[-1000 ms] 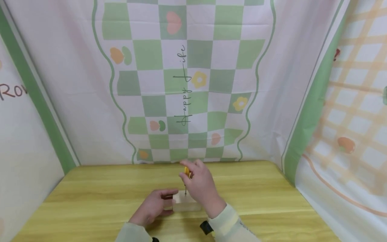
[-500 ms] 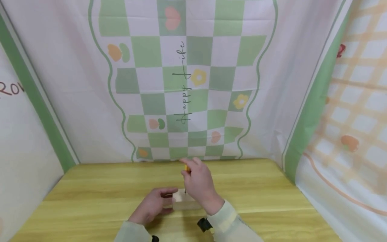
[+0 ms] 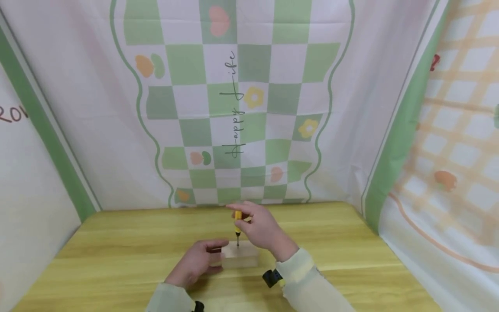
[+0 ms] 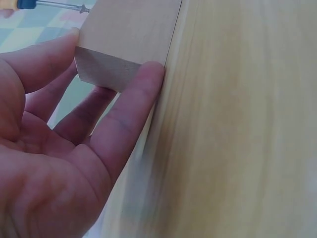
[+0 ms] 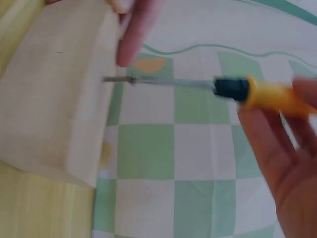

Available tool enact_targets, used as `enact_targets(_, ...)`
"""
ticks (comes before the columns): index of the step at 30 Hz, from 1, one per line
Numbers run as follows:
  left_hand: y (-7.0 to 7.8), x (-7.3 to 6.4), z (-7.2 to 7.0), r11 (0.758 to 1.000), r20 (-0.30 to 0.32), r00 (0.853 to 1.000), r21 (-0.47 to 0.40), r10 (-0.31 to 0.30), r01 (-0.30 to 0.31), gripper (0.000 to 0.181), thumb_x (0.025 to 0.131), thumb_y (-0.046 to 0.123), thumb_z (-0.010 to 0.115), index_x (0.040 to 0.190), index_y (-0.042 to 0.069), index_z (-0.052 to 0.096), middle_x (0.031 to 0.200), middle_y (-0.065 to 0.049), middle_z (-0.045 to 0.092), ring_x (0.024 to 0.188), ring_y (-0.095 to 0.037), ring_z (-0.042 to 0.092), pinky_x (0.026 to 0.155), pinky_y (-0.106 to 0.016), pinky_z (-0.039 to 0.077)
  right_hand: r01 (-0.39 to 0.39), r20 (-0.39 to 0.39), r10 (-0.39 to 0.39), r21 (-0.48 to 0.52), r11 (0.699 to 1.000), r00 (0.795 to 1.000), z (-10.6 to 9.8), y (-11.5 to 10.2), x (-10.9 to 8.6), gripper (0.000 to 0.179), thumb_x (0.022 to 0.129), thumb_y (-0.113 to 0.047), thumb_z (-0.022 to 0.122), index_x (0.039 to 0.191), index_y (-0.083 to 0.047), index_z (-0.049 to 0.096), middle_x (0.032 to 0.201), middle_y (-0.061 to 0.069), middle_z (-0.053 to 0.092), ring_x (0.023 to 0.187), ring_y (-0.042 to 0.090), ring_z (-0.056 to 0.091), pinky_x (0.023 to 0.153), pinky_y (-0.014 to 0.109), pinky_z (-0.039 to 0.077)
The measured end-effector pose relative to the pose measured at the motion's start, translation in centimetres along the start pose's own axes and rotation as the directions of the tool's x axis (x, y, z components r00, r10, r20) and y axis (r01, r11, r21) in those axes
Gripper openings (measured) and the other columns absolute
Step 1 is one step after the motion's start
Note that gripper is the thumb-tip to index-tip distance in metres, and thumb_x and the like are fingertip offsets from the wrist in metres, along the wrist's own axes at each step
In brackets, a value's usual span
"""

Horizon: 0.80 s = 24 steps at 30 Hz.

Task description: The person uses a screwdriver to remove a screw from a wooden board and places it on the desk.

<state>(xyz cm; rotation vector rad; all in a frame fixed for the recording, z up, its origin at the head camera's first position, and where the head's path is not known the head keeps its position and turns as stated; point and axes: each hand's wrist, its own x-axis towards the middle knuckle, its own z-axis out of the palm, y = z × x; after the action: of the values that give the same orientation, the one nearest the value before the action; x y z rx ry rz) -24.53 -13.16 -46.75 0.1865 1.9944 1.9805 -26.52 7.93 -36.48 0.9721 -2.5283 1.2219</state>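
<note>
The screwdriver (image 3: 238, 231) is being pinched in the right grip (image 3: 262, 224); below, the block (image 3: 242, 256) is being clasped endwise in the wider left grip (image 3: 196, 261).

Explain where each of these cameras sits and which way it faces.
Head: worn on the head, facing forward and down at the pale rectangular wooden block on the yellow wood-grain table; left hand, right hand and pale fabric sleeves show.
Left wrist: worn there, facing the block's end; mainly the left hand shows.
Right wrist: worn there, facing the block and yellow-handled metal screwdriver; right hand and left fingers show.
The wrist views share block and screwdriver.
</note>
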Motion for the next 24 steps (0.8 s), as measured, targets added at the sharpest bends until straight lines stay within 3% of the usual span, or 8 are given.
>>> enact_targets(3, -0.1, 0.0, -0.1, 1.0, 0.002, 1.0, 0.0, -0.004, 0.004, 0.044, 0.093, 0.002, 0.067, 0.136, 0.0, 0.059, 0.144, -0.02, 0.049, 0.12, -0.038, 0.054, 0.084, -0.047, 0.058, -0.032, -0.107, 0.028, -0.039, 0.999, 0.994, 1.0, -0.4, -0.3, 0.039, 0.096, -0.013, 0.064, 0.135, -0.02, 0.064, 0.106, -0.001, 0.06, 0.089, 0.015, 0.06, 0.067, 0.026, 0.056)
enact_targets(9, -0.1, 0.1, -0.3, 1.0, 0.01, 1.0, -0.007, -0.007, 0.007, 0.044, 0.094, 0.003, 0.067, 0.137, 0.0, 0.058, 0.143, -0.019, 0.05, 0.117, -0.036, 0.057, 0.085, -0.048, 0.057, -0.064, -0.293, -0.007, -0.232, 0.971, 0.956, 2.7, -1.6, -0.4, 0.037, 0.093, -0.023, 0.074, 0.129, -0.016, 0.069, 0.092, -0.002, 0.044, 0.069, 0.012, 0.047, 0.054, 0.024, 0.045)
enact_targets(15, 0.3, 0.0, -0.2, 1.0, 0.002, 1.0, -0.004, -0.009, 0.009, 0.044, 0.094, 0.001, 0.066, 0.137, -0.002, 0.057, 0.143, -0.021, 0.05, 0.113, -0.035, 0.06, 0.084, -0.048, 0.057, -0.074, -0.371, -0.038, -0.282, 0.957, 0.928, 3.2, -2.1, -0.3, 0.04, 0.091, -0.011, 0.074, 0.13, -0.011, 0.068, 0.084, -0.001, 0.039, 0.059, 0.009, 0.04, 0.048, 0.022, 0.042)
enact_targets(19, 0.4, 0.0, -0.1, 1.0, -0.002, 1.0, -0.007, -0.01, 0.01, 0.044, 0.094, 0.0, 0.066, 0.137, -0.001, 0.058, 0.142, -0.021, 0.051, 0.111, -0.035, 0.061, 0.084, -0.048, 0.058, -0.06, -0.427, -0.077, -0.299, 0.952, 0.901, 3.3, -2.0, -0.5, 0.047, 0.088, -0.009, 0.077, 0.133, -0.002, 0.063, 0.083, 0.002, 0.046, 0.061, 0.011, 0.044, 0.05, 0.024, 0.044)
enact_targets(24, 0.3, 0.0, 0.0, 1.0, -0.005, 1.0, -0.01, -0.011, 0.011, 0.043, 0.094, -0.001, 0.065, 0.136, -0.002, 0.058, 0.141, -0.021, 0.052, 0.109, -0.034, 0.062, 0.083, -0.048, 0.058, -0.02, -0.484, -0.138, -0.307, 0.952, 0.864, 3.6, -1.6, -0.8, 0.042, 0.083, -0.006, 0.08, 0.123, -0.002, 0.067, 0.084, 0.004, 0.055, 0.066, 0.014, 0.052, 0.056, 0.026, 0.049)
